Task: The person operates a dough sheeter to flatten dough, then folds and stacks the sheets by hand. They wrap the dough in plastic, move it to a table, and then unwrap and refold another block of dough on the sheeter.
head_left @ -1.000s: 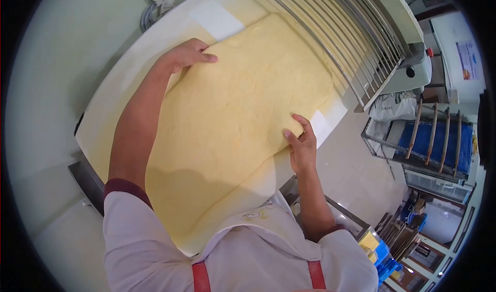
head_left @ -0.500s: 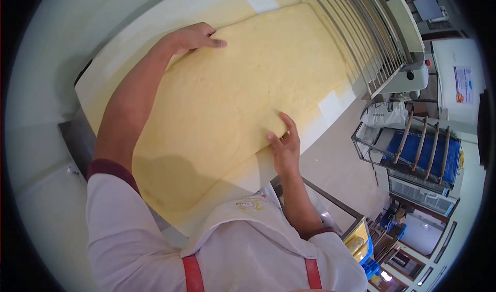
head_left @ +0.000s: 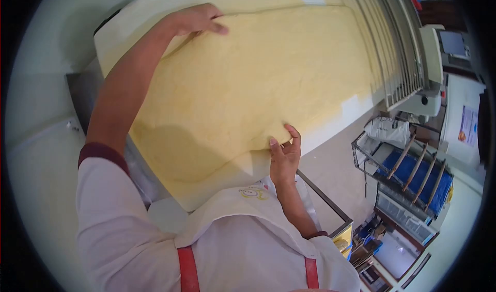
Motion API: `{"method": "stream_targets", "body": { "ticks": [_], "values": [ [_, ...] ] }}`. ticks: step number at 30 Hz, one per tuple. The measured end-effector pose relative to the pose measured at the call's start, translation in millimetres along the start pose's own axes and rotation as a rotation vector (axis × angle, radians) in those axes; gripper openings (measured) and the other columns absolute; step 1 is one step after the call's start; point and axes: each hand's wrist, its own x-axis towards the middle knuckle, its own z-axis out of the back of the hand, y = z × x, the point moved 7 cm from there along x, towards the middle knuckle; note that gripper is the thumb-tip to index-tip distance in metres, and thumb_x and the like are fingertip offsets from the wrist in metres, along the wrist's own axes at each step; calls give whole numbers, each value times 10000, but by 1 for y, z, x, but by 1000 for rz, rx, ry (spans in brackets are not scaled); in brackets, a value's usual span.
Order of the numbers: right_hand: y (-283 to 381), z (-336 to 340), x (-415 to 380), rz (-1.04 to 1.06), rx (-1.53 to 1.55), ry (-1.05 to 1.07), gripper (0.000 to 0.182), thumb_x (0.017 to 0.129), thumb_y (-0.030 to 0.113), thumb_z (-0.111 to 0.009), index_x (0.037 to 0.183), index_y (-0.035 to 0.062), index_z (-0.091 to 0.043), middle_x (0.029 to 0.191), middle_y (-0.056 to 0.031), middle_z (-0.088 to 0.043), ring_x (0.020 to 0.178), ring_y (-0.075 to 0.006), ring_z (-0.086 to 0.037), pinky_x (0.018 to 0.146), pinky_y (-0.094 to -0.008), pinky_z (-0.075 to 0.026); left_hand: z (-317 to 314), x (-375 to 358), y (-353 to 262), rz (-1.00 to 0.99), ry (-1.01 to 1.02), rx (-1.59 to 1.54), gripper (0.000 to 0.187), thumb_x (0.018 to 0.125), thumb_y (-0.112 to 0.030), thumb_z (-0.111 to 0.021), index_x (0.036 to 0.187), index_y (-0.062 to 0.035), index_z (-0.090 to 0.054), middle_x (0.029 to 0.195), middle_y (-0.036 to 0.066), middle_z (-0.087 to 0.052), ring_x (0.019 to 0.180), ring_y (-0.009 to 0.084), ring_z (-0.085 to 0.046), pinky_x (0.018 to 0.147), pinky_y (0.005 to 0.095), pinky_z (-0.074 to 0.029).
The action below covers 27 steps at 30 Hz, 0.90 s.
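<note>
A wide, pale yellow sheet of dough (head_left: 258,75) lies flat on a light, flour-dusted work surface (head_left: 323,129). At its far left edge, my left hand (head_left: 199,21) grips the dough, thumb on top and the other fingers partly hidden. Beside that hand the edge is slightly raised. My right hand (head_left: 285,158) holds the near edge, thumb and a bent finger drawing the dough up between them. My shadow falls across the dough's near left part.
A metal-barred guard (head_left: 398,54) of a machine stands at the right end of the surface. Past the floor on the right is a rack (head_left: 418,170) with wooden rods and blue material, and a white sack (head_left: 387,129). A metal frame (head_left: 325,201) stands by my right arm.
The view has turned a little, shifting the background. Both hands stay on the dough's opposite edges; the near edge by my right hand now bends up more.
</note>
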Motion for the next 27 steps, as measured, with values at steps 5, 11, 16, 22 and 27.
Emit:
{"method": "stream_targets", "body": {
  "ticks": [5,11,16,22,27],
  "values": [
    [-8,-43,-20,-34,-327,115,508,811,-66,-630,1261,60,-430,1073,-112,-584,886,-118,-601,727,-231,-500,-4,-38,16,65,-36,168,326,829,-198,-686,1036,43,-611,894,36,-633,830,140,-569,758,290,-450],
    [-34,-44,-38,60,-258,104,544,806,-48,-656,1291,55,-431,1097,-70,-560,767,-88,-577,605,-198,-464,9,-59,38,70,-85,-48,335,822,-157,-686,1065,56,-598,903,43,-641,828,142,-580,761,278,-456],
    [-37,-78,-56,2,-573,327,460,804,-44,-662,1228,35,-505,1147,-59,-553,773,-78,-582,649,-206,-488,4,-98,47,117,-36,143,335,819,-129,-680,1069,76,-592,908,51,-648,798,128,-592,729,265,-466],
    [-66,-89,-77,-188,-523,563,395,835,-7,-648,1211,12,-533,1041,-61,-607,864,-92,-612,749,-225,-504,8,-117,65,177,-89,-67,279,804,-110,-686,1022,50,-619,846,41,-655,788,104,-607,715,254,-471],
    [-76,-92,-101,-334,-586,1157,342,850,58,-651,1184,35,-586,953,-72,-676,883,-123,-646,795,-268,-510,37,-160,98,180,-91,15,278,836,-208,-673,1017,-5,-617,841,17,-626,770,91,-587,719,246,-465]
  ]
}}
